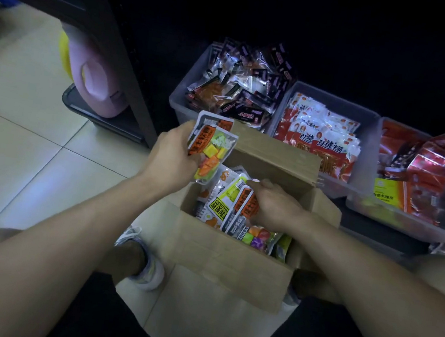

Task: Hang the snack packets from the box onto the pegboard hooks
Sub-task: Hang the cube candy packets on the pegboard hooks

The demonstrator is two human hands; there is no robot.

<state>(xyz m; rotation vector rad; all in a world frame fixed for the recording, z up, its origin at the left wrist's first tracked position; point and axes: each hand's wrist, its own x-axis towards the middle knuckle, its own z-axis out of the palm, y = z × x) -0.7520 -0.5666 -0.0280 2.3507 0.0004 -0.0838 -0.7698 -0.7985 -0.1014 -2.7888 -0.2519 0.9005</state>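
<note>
An open cardboard box (233, 256) stands on the floor between my feet, filled with several colourful snack packets (221, 210). My left hand (173, 156) grips a small stack of packets (213, 144) above the box's far left corner. My right hand (273, 205) reaches into the box, its fingers curled round the top edges of orange-labelled packets (248, 202). No pegboard or hooks are in view.
Three clear plastic bins sit beyond the box: one of dark packets (239, 86), one of red-and-white packets (323, 136), one of red packs (424, 179). A dark shelf post (123, 52) and a pink jug (98, 77) stand at left on the tiled floor.
</note>
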